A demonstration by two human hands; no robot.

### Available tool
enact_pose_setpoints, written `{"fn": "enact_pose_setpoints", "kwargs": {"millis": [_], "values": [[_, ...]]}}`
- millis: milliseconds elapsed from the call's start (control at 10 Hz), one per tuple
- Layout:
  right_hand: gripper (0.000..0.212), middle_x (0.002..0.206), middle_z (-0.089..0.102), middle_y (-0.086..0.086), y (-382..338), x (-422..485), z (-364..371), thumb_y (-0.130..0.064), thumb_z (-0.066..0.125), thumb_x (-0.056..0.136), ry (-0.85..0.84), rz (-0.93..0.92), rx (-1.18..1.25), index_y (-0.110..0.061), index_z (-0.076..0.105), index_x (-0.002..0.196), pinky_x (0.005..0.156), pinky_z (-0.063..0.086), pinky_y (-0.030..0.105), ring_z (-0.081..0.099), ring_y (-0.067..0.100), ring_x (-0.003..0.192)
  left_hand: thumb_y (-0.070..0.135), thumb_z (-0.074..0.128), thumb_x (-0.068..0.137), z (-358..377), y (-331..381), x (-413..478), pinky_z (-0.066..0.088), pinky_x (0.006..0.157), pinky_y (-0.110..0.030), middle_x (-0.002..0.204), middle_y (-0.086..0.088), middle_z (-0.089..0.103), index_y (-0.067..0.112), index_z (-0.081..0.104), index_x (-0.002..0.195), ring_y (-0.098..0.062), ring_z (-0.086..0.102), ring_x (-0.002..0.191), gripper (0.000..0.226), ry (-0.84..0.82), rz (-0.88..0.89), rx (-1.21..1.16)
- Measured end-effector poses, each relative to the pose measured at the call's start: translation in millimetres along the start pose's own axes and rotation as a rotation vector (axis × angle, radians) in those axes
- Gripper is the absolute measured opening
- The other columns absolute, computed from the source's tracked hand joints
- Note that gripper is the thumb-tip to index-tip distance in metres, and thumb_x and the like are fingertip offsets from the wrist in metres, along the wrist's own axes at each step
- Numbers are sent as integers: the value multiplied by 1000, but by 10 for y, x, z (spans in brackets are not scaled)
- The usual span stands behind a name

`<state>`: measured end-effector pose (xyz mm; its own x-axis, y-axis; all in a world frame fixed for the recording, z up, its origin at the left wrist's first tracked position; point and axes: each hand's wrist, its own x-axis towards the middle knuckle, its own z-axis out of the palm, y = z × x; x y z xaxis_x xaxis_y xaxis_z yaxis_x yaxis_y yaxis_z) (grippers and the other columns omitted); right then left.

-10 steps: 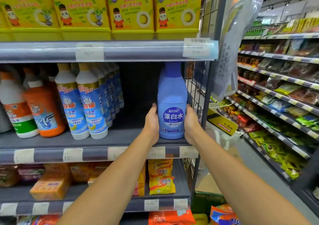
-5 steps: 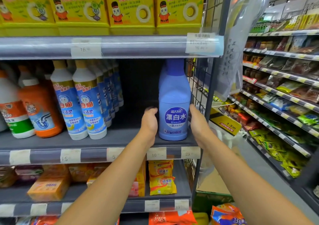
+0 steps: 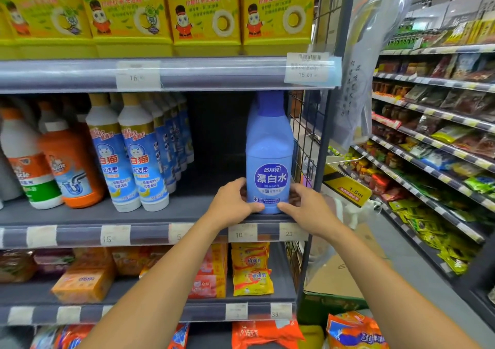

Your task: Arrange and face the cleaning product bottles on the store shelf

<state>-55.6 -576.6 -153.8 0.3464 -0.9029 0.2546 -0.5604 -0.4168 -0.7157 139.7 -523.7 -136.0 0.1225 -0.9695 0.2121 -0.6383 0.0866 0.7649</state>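
While my left hand (image 3: 232, 201) and right hand (image 3: 304, 207) curl round the base of the bleach bottle (image 3: 269, 145), upright at the front right end of the middle shelf (image 3: 150, 234), I fear a low tug could tip it off the edge or into the wire panel (image 3: 304, 134).

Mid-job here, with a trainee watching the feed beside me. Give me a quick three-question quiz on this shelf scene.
1. True or false: the blue bleach bottle lies on its side.
2. The left hand and right hand are: A) gripping the bottle's base from either side; B) hanging free; C) covering its cap.
3. What stands just right of the bottle?

Key: 1 false, it stands upright on the shelf. 2 A. 3 the wire side panel.
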Motion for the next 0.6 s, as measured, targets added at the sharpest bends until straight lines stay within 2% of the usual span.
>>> {"fn": "enact_pose_setpoints", "kwargs": {"millis": [200, 300, 400, 500, 600], "values": [[43, 117, 67, -3, -85, -92, -33, -32, 69, 87, -8, -20, -2, -20, 55, 126, 82, 53, 27, 61, 9, 98, 34, 80, 73, 31, 100, -81, 46, 64, -15, 114, 5, 66, 24, 54, 118, -4, 61, 87, 53, 55, -26, 75], [42, 122, 67, 2, -116, -128, -47, -26, 68, 88, -10, -21, -4, -16, 56, 126, 89, 54, 33, 63, 14, 102, 34, 78, 76, -24, 168, -192, 53, 69, -23, 111, 3, 66, 22, 53, 117, -7, 62, 88, 50, 71, -40, 152], [44, 123, 66, 4, -179, -158, -106, -26, 68, 87, -56, -8, -106, -14, 55, 127, 87, 55, 33, 63, 18, 105, 32, 71, 80, -183, 210, -396, 55, 79, -37, 107, 0, 65, 21, 51, 122, -15, 61, 90, 47, 103, -59, 335], [45, 124, 65, 7, -315, -221, -205, -30, 66, 87, -85, -30, -303, -12, 55, 127, 71, 47, 22, 61, 18, 101, 35, 67, 81, -463, 177, -659, 50, 76, -33, 110, -2, 61, 21, 54, 117, -16, 56, 92, 41, 91, -71, 484], [47, 128, 62, 9, -592, -360, -367, -30, 64, 89, -68, -78, -354, -12, 55, 131, 78, 44, 25, 59, 22, 110, 36, 66, 82, -822, 176, -957, 52, 82, -38, 113, -2, 61, 21, 56, 116, -18, 57, 96, 39, 3, -119, 591]]}}
